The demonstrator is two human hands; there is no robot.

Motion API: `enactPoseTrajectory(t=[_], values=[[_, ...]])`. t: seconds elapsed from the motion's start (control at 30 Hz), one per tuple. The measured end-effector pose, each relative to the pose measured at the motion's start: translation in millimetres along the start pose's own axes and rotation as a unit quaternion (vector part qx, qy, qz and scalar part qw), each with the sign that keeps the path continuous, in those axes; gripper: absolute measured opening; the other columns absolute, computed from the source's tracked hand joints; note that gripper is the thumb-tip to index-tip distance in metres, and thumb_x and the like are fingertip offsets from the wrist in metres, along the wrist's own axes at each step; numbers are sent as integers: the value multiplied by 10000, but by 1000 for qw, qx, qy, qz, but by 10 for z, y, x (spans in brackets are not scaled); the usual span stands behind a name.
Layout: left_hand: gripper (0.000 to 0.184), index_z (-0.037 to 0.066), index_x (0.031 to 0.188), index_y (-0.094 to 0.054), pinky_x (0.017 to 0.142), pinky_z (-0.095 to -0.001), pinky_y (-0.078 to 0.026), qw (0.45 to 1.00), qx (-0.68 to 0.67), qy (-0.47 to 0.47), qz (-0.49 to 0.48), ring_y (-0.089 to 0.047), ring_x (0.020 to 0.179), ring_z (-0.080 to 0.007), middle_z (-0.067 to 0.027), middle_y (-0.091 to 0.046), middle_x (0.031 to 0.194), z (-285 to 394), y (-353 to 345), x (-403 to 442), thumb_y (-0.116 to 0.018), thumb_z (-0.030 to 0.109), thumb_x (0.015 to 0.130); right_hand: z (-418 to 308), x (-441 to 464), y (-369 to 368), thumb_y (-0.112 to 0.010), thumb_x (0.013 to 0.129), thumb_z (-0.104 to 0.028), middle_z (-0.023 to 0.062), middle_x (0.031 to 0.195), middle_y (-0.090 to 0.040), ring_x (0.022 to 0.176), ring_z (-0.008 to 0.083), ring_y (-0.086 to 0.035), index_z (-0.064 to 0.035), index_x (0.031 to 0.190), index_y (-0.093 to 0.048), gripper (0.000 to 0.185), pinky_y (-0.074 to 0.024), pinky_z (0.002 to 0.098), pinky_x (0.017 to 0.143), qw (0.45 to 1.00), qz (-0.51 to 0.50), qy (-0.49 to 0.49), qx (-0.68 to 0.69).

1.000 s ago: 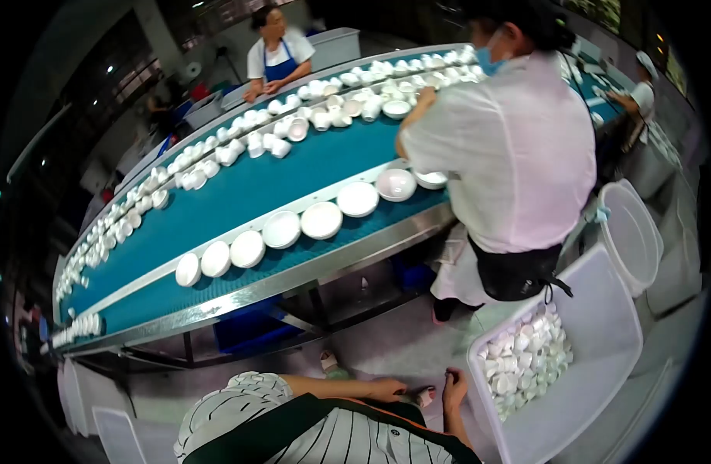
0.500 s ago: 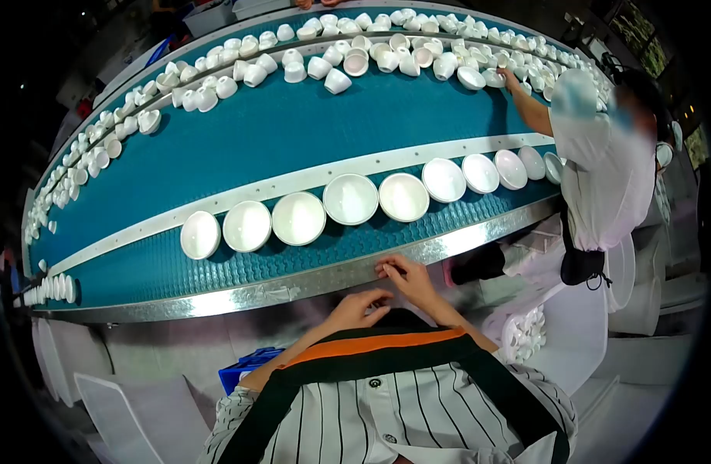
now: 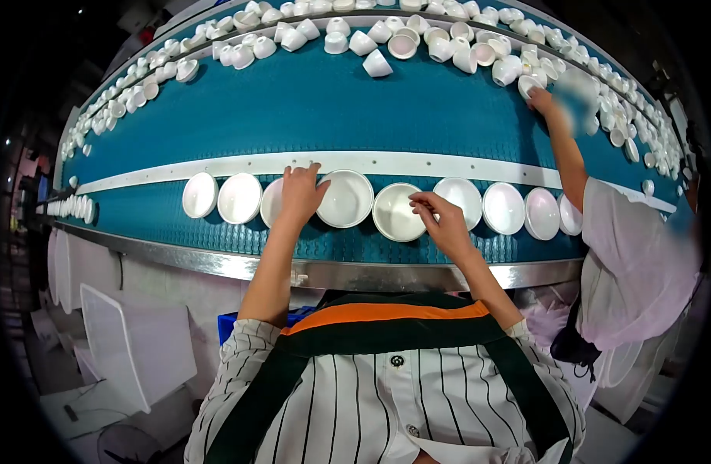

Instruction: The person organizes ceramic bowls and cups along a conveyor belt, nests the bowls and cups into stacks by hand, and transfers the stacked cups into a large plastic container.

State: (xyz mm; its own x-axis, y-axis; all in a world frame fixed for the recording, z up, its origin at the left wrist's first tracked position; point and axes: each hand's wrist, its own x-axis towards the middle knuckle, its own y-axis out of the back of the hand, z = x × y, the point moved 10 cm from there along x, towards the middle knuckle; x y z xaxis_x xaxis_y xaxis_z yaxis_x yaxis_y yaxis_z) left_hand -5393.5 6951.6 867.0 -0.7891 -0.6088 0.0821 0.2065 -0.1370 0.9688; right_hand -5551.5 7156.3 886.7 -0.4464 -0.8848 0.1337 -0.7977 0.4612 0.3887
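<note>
Several white bowls stand in a row on the near strip of a teal belt [image 3: 247, 131]. My left hand [image 3: 301, 195] has its fingers apart above the row, partly covering one bowl [image 3: 271, 203] and next to a larger bowl [image 3: 345, 199]. Over the right side of another bowl [image 3: 394, 213] is my right hand [image 3: 442, 222], its fingers bent; whether they touch the rim I cannot tell. Just behind that hand is a further bowl [image 3: 460, 199]. Nothing shows in either hand.
A co-worker's hand [image 3: 539, 100] touches a bowl [image 3: 530, 87] at the right. Many small white cups [image 3: 377, 63] line the belt's far side. A metal edge [image 3: 332, 274] runs in front of me. A white bin [image 3: 151, 348] stands at the lower left.
Both my hands have moved forward from the belt's near edge to over the bowls, and my left hand's fingers have spread. The view has shifted, so the row appears more central.
</note>
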Motion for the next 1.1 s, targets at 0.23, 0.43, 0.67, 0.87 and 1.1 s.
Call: enactPoseTrajectory(t=[0.23,0.43,0.67,0.87,1.1], values=[[162,4,923,-552,955,-487,-379,999,-33,32,14,-577,742,-372,-203,-596,708,-49,-173,-253,-603,90,795,510,1294,35,-586,832,-69,149,1002,-641,866,238,-643,-42,1129,-565,299,-522,325,745,998,-16,53,-17],[143,37,927,-577,797,-429,-451,976,-41,-17,212,-580,714,-335,-153,-596,715,201,617,-527,-608,67,791,469,2148,-247,-595,847,-134,152,1042,-634,927,214,-629,-43,1169,-552,338,-507,317,783,996,-45,64,-41],[232,33,1018,-578,567,-444,-453,930,-172,261,195,-601,619,-360,-180,-614,687,-316,1012,-926,-558,127,807,-559,1155,-1419,-599,861,-337,136,1125,-605,1015,221,-588,-66,1240,-529,470,-465,329,871,945,-307,3,113],[240,4,1015,-595,505,-381,-422,938,-152,267,162,-572,517,-303,-163,-556,581,-230,1184,-1154,-558,105,801,-926,853,-1546,-593,816,-216,192,963,-642,824,324,-638,-73,1165,-536,381,-503,375,729,958,-248,130,-57],[230,4,974,-609,505,-381,-428,951,-160,232,125,-564,507,-311,-158,-547,554,104,977,-1315,-577,121,779,-873,485,-1538,-586,849,-228,129,714,-621,657,328,-615,-53,887,-527,189,-480,408,572,928,-234,211,-196]])
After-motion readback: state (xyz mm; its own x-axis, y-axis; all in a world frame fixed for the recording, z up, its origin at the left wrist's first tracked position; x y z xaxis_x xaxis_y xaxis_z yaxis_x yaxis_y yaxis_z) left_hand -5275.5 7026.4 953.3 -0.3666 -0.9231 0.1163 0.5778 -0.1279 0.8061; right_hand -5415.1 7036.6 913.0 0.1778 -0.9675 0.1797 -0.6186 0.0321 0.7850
